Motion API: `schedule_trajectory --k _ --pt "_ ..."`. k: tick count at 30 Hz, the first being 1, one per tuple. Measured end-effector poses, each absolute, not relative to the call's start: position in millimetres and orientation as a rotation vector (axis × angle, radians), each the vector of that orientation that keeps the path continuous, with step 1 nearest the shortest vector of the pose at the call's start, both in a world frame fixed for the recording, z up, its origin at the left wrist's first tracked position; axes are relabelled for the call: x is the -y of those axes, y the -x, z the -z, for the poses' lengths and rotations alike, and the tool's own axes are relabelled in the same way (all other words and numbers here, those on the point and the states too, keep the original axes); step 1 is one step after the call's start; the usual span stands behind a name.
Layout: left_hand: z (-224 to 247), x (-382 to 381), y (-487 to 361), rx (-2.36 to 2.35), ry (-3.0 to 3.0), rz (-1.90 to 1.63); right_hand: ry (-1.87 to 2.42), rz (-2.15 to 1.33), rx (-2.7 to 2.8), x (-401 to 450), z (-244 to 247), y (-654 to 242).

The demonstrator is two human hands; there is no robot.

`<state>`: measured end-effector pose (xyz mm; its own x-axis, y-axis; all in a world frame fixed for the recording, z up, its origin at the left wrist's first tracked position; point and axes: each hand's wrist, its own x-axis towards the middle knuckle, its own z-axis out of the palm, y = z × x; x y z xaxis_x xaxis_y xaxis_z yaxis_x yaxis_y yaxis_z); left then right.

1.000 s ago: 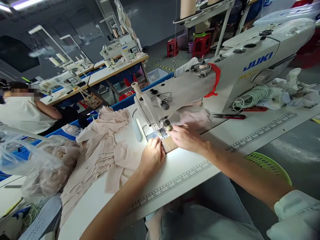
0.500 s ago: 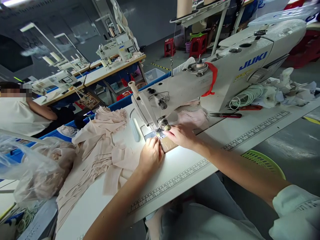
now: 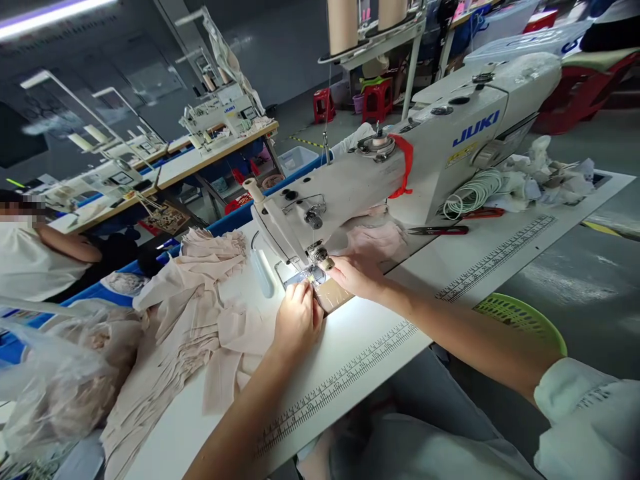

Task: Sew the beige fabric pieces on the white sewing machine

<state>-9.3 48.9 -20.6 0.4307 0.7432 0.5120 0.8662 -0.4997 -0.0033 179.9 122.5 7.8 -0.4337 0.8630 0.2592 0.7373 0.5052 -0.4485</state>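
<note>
A white sewing machine [image 3: 350, 180] with a red ribbon on its arm stands on the white table [image 3: 370, 347]. Just in front of its needle area, my left hand [image 3: 299, 313] rests with its fingers bent and pressed together; what they hold, if anything, is too small to tell. My right hand [image 3: 357, 277] is at the right of the needle, thumb and finger closed beside the round knob [image 3: 326, 263]; anything between them is hidden. Pale pink fabric pieces [image 3: 200, 313] lie in a heap left of my left hand. More pink fabric [image 3: 377, 241] lies behind my right hand.
Black-and-red snips [image 3: 440, 231], a coil of pale cord [image 3: 473, 193] and fabric scraps [image 3: 540, 177] lie at the right. A plastic bag [image 3: 75, 380] sits at the left. A person [image 3: 45, 253] is at the far left.
The view has shifted, so the machine and table appear a little further left. Both hands stay by the needle area, with no clear change in their grip.
</note>
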Motion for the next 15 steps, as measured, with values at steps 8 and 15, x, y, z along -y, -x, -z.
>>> schedule_trajectory --k 8,15 --pt "21 -52 10 1.507 2.456 0.654 1.333 -0.32 2.248 -126 -8 -188" --pt "-6 -59 42 1.863 2.396 0.708 0.741 -0.042 2.533 -100 -12 -178"
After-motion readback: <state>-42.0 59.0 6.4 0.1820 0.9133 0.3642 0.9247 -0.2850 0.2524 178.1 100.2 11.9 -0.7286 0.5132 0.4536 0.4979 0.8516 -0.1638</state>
